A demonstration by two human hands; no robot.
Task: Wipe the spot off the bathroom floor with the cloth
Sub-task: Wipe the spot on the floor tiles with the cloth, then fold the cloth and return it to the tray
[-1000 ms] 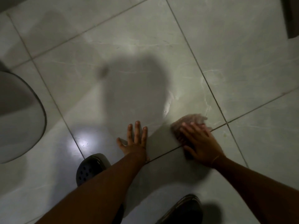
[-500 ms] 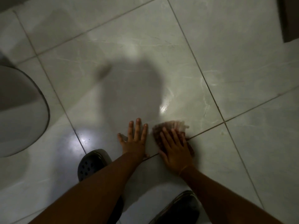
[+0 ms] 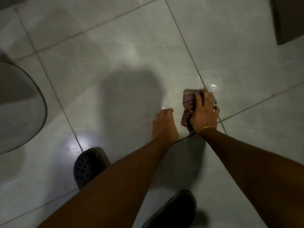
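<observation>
A red and white checked cloth [image 3: 188, 102] lies bunched on the pale grey floor tiles [image 3: 125, 51], close to a grout crossing. My right hand [image 3: 204, 112] presses down on the cloth, fingers spread over it, a yellow band at the wrist. Just left of the cloth, my left hand [image 3: 164, 125] rests on the tile with its fingers curled under, holding nothing. I cannot make out any spot on the floor; the tile beneath the cloth is hidden.
A round grey fixture [image 3: 19, 109] fills the left edge. A dark cabinet corner [image 3: 289, 18] stands at the top right. My dark perforated clog [image 3: 89, 167] and a second dark shoe [image 3: 177, 209] stand on the tiles near the bottom.
My right hand slid the cloth left toward the other hand, then back right and farther away. My left hand went from flat with spread fingers to curled.
</observation>
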